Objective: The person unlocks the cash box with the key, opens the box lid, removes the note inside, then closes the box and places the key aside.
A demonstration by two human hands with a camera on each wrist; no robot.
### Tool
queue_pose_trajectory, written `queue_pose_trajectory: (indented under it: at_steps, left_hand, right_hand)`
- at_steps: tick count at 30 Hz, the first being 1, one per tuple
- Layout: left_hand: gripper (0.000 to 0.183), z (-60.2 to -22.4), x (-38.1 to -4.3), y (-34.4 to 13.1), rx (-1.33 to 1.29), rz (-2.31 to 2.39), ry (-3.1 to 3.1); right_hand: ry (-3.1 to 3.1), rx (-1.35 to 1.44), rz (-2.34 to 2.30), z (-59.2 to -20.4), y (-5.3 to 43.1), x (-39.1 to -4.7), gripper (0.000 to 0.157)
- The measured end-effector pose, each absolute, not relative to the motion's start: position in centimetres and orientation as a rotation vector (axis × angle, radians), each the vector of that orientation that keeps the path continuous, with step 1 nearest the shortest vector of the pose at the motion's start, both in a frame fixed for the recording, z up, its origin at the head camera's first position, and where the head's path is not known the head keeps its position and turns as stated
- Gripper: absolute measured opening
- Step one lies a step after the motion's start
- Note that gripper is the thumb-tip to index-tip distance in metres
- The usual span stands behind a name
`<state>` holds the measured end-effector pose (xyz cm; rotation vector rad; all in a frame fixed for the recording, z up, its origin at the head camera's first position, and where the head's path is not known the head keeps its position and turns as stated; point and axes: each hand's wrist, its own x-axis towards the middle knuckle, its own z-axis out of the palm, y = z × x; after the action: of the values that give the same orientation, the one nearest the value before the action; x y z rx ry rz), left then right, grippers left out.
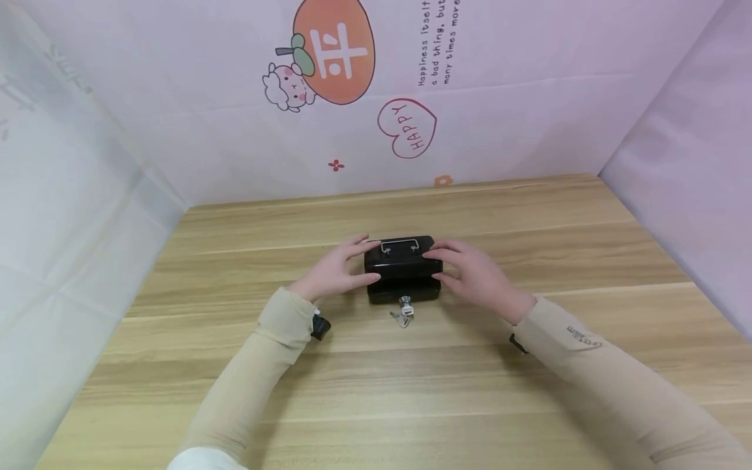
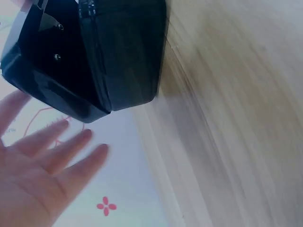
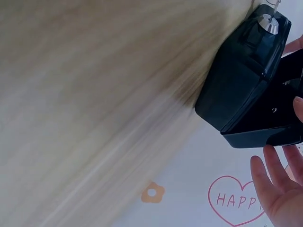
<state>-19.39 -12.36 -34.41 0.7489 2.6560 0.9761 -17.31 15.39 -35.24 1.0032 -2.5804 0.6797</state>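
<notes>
Far L: pale side wall (image 1: pixel 70 196), then beige L sleeve (image 1: pixel 247 378) w/ black wrist unit (image 1: pixel 320 326) by the cuff. L hand (image 1: pixel 335 267) next, at L end of black box (image 1: pixel 382 295); thumb & fingers apart, mostly straight, spanning the end of the lid (image 1: pixel 402 266), thumb tip at front lip, index up top near metal handle (image 1: pixel 399 241). L wrist view: other fingers spread out past the lid; how firm the contact is, can't tell.

Box sits mid-width on the wood-grain table (image 1: pixel 376 391), twd the back half. Lid partly up, gap facing front, small bolts (image 2: pixel 58 57) visible on its inner side. Silver lock (image 1: pixel 405 301) on box front, keys (image 1: pixel 403 320) just below it; hanging or lying on table, can't tell. Behind: printed back wall (image 1: pixel 529 98) w/ red HAPPY heart (image 1: pixel 407 128) & orange fruit print (image 1: pixel 335 52) to its upper L.

R hand (image 1: pixel 472 271) at R end of box, digits also apart, fairly straight, at the lid: fingertips on outer side, thumb near front lip; pressure can't tell, R wrist view crops it. R sleeve (image 1: pixel 617 378) beige w/ dark lettering, second wrist unit (image 1: pixel 517 344) partly hidden under it
</notes>
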Motion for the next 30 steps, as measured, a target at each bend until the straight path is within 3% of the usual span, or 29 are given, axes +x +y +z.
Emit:
queue_pose_trajectory:
  at_steps: [10, 22, 30]
  left_hand:
    - [0.043, -34.5, -18.7, -12.6, 1.095, 1.152, 2.828]
    - [0.031, -34.3, -19.4, -11.7, 0.904, 1.463, 2.849]
    - [0.04, -34.0, -20.4, -11.2, 0.759, 1.57, 2.764]
  right_hand:
    - [-2.621, 0.908, 0.802, -34.8, 15.7, -18.3, 0.038]
    - [-2.562, 0.698, 1.147, -34.3, 14.7, -19.7, 0.034]
    - [-2.505, 0.492, 1.317, -34.1, 14.0, -21.4, 0.031]
